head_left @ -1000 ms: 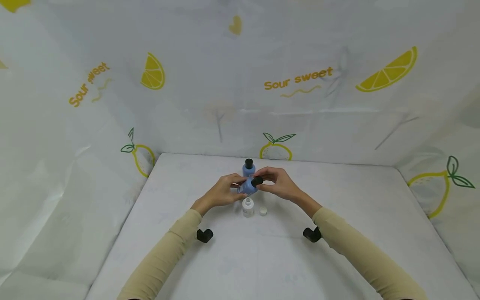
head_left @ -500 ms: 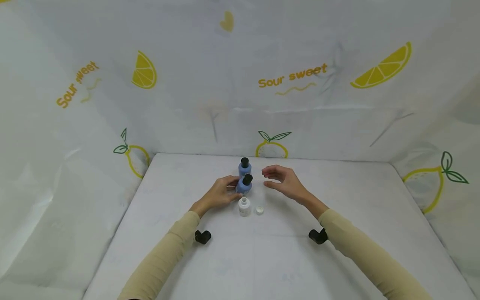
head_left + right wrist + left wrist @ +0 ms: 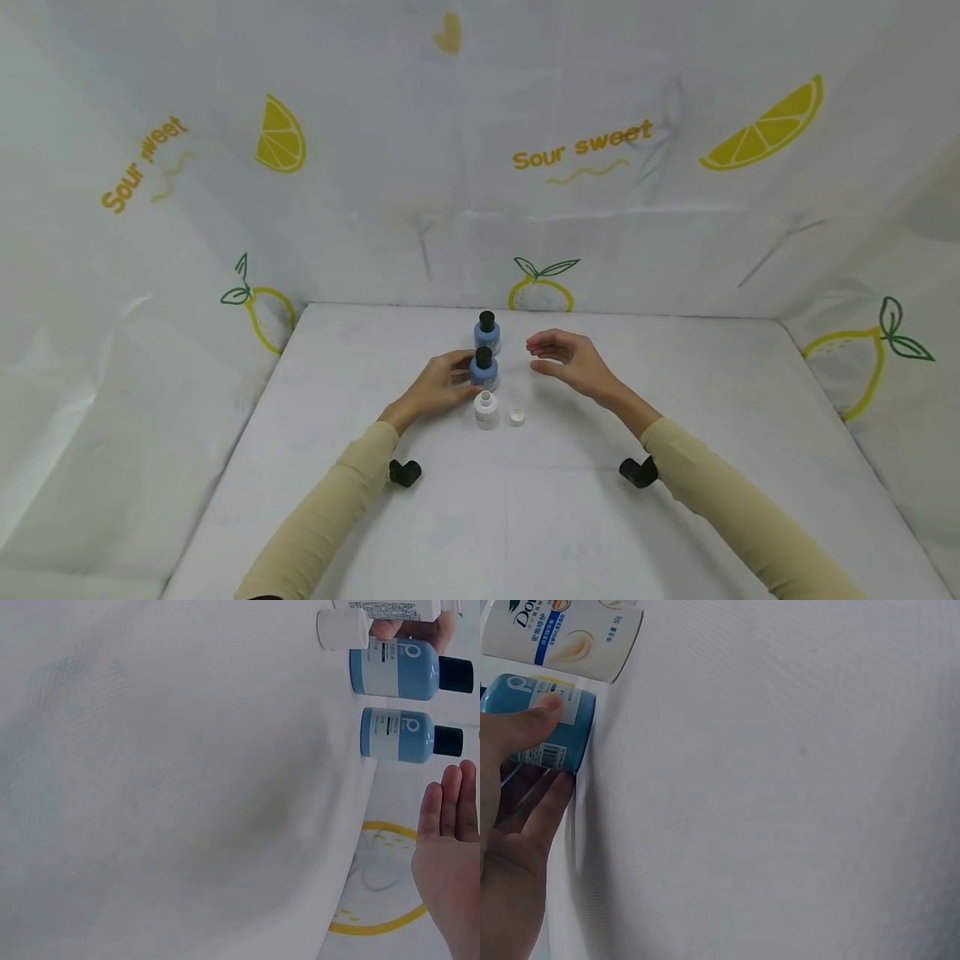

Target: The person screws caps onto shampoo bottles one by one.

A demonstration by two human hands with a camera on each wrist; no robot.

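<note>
My left hand (image 3: pixel 435 387) grips a small blue bottle (image 3: pixel 483 375) with a black cap, thumb on its label and fingers behind it in the left wrist view. This bottle is upright, its base at the table. A second, matching blue bottle (image 3: pixel 487 335) stands just behind it. In front is a white Dove bottle (image 3: pixel 562 637), its neck uncapped in the head view. A white cap (image 3: pixel 517 417) lies to its right. My right hand (image 3: pixel 572 364) hovers right of the blue bottles, fingers slightly bent and holding nothing.
The white table (image 3: pixel 510 533) ends at a hanging white sheet (image 3: pixel 390 167) printed with lemons and lettering. Black angled pieces jut out at both forearms, one beside the left sleeve (image 3: pixel 330 500) and one beside the right sleeve (image 3: pixel 735 500).
The held blue bottle has gone from tilted between both hands to upright on the table. My right hand has let go of its cap and drawn away to the right.
</note>
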